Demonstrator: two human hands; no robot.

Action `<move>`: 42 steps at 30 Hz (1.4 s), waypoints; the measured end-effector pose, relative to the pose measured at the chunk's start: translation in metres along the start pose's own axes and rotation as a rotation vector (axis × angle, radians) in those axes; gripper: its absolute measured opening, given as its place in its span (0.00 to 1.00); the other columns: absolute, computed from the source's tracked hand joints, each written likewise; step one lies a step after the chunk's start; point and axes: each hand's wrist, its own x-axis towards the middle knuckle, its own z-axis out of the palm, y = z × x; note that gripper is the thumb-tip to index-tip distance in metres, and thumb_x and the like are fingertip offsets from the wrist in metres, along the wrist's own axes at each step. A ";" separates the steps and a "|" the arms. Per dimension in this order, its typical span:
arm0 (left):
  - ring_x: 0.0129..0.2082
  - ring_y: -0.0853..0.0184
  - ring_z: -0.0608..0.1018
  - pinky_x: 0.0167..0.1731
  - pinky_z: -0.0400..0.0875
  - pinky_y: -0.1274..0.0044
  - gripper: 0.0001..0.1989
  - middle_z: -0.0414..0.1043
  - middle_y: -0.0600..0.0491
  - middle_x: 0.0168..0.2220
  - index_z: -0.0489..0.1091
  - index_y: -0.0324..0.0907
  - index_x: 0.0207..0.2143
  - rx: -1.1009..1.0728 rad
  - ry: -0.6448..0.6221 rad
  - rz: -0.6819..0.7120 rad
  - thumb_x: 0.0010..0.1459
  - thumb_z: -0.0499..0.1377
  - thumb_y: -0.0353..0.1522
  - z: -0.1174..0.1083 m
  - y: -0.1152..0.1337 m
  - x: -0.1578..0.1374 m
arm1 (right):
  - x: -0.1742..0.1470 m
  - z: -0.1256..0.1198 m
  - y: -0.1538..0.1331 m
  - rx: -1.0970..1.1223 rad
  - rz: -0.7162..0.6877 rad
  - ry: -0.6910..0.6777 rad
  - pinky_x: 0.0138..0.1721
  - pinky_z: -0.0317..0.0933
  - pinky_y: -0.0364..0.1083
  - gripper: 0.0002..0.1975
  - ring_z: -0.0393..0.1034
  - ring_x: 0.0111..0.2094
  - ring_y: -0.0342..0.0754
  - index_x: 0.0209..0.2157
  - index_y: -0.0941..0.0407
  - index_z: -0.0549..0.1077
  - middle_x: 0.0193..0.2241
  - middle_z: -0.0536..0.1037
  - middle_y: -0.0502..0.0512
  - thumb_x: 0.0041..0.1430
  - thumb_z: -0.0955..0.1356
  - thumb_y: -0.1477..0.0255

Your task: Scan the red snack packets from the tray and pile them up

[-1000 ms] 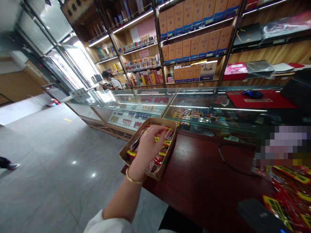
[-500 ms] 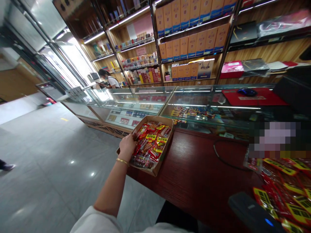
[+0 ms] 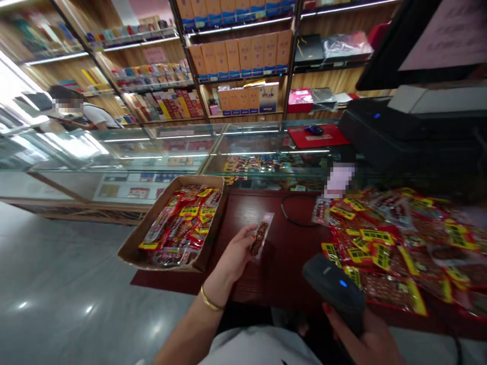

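Left hand: grasps 1 small packet. Right hand: grips the scanner. Handling appears partway: a packet-filled carton stands left of the left hand; a loose packet pile lies ahead of the right.

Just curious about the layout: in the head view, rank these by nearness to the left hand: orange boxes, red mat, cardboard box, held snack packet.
1. Snack packet: in the left hand.
2. Cardboard box: on the table, left of the hand.
3. Red mat: on the glass counter, ahead and right.
4. Orange boxes: on shelving beyond the counter.
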 end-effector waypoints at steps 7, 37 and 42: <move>0.16 0.78 0.62 0.12 0.50 0.87 0.17 0.67 0.54 0.26 0.72 0.33 0.44 -0.423 -0.333 -0.478 0.60 0.60 0.38 0.006 -0.023 0.021 | -0.016 -0.005 -0.006 0.040 0.035 0.094 0.44 0.71 0.50 0.16 0.80 0.35 0.60 0.20 0.47 0.71 0.15 0.76 0.52 0.56 0.69 0.54; 0.28 0.64 0.83 0.19 0.72 0.81 0.26 0.81 0.39 0.45 0.73 0.38 0.55 0.348 -0.148 -0.241 0.67 0.51 0.47 0.005 -0.009 0.024 | -0.010 -0.022 -0.004 -0.120 -0.129 -0.219 0.51 0.72 0.54 0.21 0.81 0.46 0.61 0.50 0.56 0.81 0.45 0.86 0.61 0.59 0.68 0.62; 0.35 0.62 0.84 0.25 0.76 0.79 0.20 0.79 0.41 0.51 0.70 0.41 0.54 0.347 -0.181 -0.178 0.58 0.61 0.32 0.026 -0.024 0.028 | -0.010 -0.019 -0.010 -0.019 -0.143 -0.054 0.45 0.73 0.50 0.16 0.81 0.39 0.57 0.45 0.56 0.81 0.38 0.86 0.60 0.60 0.67 0.64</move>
